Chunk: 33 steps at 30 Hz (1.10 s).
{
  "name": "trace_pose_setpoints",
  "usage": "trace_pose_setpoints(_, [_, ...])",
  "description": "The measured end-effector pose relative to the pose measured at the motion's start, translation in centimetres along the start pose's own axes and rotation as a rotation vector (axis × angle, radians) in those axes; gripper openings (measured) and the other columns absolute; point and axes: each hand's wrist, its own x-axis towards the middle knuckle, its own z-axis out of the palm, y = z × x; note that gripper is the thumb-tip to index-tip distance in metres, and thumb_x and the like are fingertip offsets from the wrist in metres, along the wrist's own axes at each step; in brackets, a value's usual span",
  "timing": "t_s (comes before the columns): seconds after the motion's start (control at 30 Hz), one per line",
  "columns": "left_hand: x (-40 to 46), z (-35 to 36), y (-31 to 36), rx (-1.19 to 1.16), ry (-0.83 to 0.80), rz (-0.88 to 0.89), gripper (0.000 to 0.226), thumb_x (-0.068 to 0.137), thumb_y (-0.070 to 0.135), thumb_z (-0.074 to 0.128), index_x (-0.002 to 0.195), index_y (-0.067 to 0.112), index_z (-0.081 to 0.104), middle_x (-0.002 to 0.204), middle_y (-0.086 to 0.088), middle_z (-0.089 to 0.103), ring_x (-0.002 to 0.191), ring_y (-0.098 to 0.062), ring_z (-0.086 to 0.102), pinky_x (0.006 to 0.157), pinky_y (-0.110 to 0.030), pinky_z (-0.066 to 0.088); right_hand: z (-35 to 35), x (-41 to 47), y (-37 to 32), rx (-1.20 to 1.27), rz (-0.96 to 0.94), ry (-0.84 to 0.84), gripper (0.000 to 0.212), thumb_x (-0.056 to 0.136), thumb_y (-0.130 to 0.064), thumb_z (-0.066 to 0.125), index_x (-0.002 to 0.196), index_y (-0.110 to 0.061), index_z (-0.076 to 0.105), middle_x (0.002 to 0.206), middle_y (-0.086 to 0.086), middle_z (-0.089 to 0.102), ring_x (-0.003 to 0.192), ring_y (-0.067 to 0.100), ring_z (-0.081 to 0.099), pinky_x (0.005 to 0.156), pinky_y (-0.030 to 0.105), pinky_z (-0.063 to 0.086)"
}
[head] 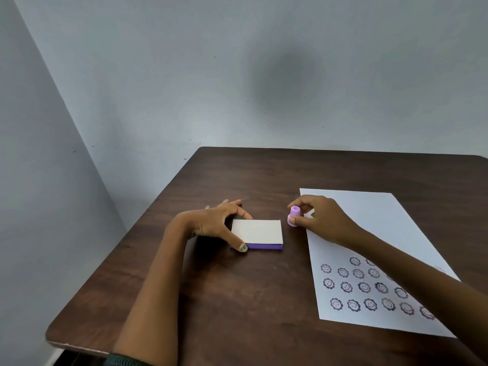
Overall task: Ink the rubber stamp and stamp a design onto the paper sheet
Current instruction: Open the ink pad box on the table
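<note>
Purple plastic shows between the thumb and fingertips of the right hand (320, 219), which pinches the small rubber stamp (293, 216) by its sides. The stamp stands upright, narrow neck on top and wider base below, at the left edge of the paper sheet (380, 233); whether the base rests on the table or the sheet cannot be told. The right wrist is bent so the fingers curl leftward around the stamp, and the forearm runs back across the sheet toward the lower right corner of the view, covering part of the printed rows.

Just left of the stamp, apart from it, lies the ink pad (257, 233), a flat box with a white lid closed over a purple base. The left hand (215, 221) clasps it at its left end: thumb pressed to the near left corner, fingers spread and reaching over the far left corner, palm arched above the wood. The left forearm stretches back toward the near table edge.

Flower-shaped smiling faces (364, 286) in dark ink fill the near part of the sheet in three rows, while its far part is blank. Everything rests on a dark brown wooden table (237, 299) pushed against a pale grey wall (237, 75).
</note>
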Motion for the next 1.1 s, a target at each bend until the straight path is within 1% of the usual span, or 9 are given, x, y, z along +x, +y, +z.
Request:
trace_pose_setpoints(0.27, [-0.2, 0.0, 0.2, -0.001, 0.004, -0.011, 0.063, 0.07, 0.035, 0.081, 0.125, 0.038, 0.049, 0.16, 0.009, 0.004, 0.145, -0.014, -0.013, 0.116, -0.056, -0.007, -0.2, -1.9, -0.5, -0.049, -0.048, -0.045, 0.024, 0.081, -0.028, 0.066, 0.1, -0.014, 0.065, 0.103, 0.005, 0.07, 0.083, 0.006, 0.052, 0.066, 0.008, 0.033])
trace_pose_setpoints(0.43, [-0.2, 0.0, 0.3, 0.001, 0.003, -0.012, 0.063, 0.07, 0.035, 0.08, 0.124, 0.038, 0.048, 0.159, 0.01, 0.004, 0.146, -0.014, -0.012, 0.116, -0.055, -0.006, -0.7, -1.6, -1.5, -0.15, -0.077, -0.047, 0.042, 0.079, -0.044, 0.064, 0.113, -0.021, 0.059, 0.121, -0.001, 0.062, 0.107, 0.015, 0.05, 0.089, 0.031, 0.04])
trace_pose_setpoints(0.57, [-0.2, -0.1, 0.4, 0.003, -0.005, -0.018, 0.065, 0.07, 0.034, 0.081, 0.125, 0.038, 0.048, 0.16, 0.009, 0.003, 0.146, -0.016, -0.011, 0.117, -0.056, -0.004, -0.7, -1.0, -3.0, -0.161, -0.157, -0.159, 0.042, 0.078, -0.045, 0.064, 0.115, -0.028, 0.058, 0.125, -0.004, 0.059, 0.113, 0.012, 0.045, 0.094, 0.035, 0.04])
trace_pose_setpoints(0.7, [-0.3, -0.2, 0.2, 0.002, -0.012, -0.013, 0.071, 0.067, 0.03, 0.083, 0.128, 0.038, 0.046, 0.16, 0.008, 0.003, 0.146, -0.017, -0.012, 0.118, -0.054, -0.001, 0.1, -0.5, -3.9, -0.299, -0.246, -0.341, 0.051, 0.077, -0.044, 0.066, 0.123, -0.027, 0.052, 0.132, -0.005, 0.053, 0.113, 0.01, 0.043, 0.091, 0.029, 0.032])
trace_pose_setpoints(0.77, [-0.3, -0.2, 0.0, -0.016, -0.018, -0.002, 0.073, 0.067, 0.029, 0.084, 0.128, 0.04, 0.046, 0.16, 0.008, 0.003, 0.146, -0.016, -0.012, 0.119, -0.051, 0.002, 0.3, -0.2, -4.0, -0.289, -0.25, -0.381, 0.052, 0.078, -0.04, 0.067, 0.125, -0.025, 0.051, 0.133, -0.004, 0.053, 0.101, 0.005, 0.045, 0.086, 0.025, 0.032])
trace_pose_setpoints(0.87, [-0.2, -0.3, -0.3, -0.031, -0.015, 0.006, 0.075, 0.064, 0.031, 0.085, 0.127, 0.042, 0.047, 0.16, 0.01, 0.003, 0.146, -0.015, -0.012, 0.119, -0.05, 0.004, 0.1, 0.0, -4.0, -0.24, -0.212, -0.407, 0.051, 0.077, -0.036, 0.07, 0.123, -0.025, 0.053, 0.131, -0.001, 0.054, 0.099, 0.007, 0.047, 0.079, 0.019, 0.039])
trace_pose_setpoints(0.97, [0.0, -0.3, -0.6, -0.031, -0.019, 0.013, 0.075, 0.063, 0.031, 0.086, 0.127, 0.043, 0.047, 0.16, 0.009, 0.003, 0.146, -0.015, -0.011, 0.119, -0.05, 0.004, 0.0, 0.3, -4.0, -0.232, -0.216, -0.42, 0.049, 0.077, -0.034, 0.07, 0.123, -0.024, 0.054, 0.13, 0.0, 0.055, 0.094, 0.004, 0.045, 0.071, 0.01, 0.037])
trace_pose_setpoints(1.03, [0.1, -0.3, -0.7, -0.042, -0.02, 0.015, 0.075, 0.062, 0.032, 0.086, 0.125, 0.044, 0.048, 0.16, 0.009, 0.004, 0.146, -0.015, -0.01, 0.119, -0.049, 0.005, -0.1, 0.4, -4.0, -0.237, -0.213, -0.437, 0.048, 0.079, -0.032, 0.068, 0.124, -0.024, 0.053, 0.131, 0.0, 0.055, 0.098, 0.006, 0.046, 0.072, 0.011, 0.038])
trace_pose_setpoints(1.1, [0.2, -0.3, -0.7, -0.045, -0.019, 0.015, 0.074, 0.061, 0.034, 0.086, 0.123, 0.045, 0.048, 0.16, 0.01, 0.004, 0.146, -0.015, -0.01, 0.119, -0.049, 0.006, -0.1, 0.4, -4.1, -0.267, -0.211, -0.455, 0.047, 0.081, -0.032, 0.066, 0.126, -0.024, 0.051, 0.133, 0.0, 0.053, 0.107, 0.01, 0.049, 0.081, 0.018, 0.04])
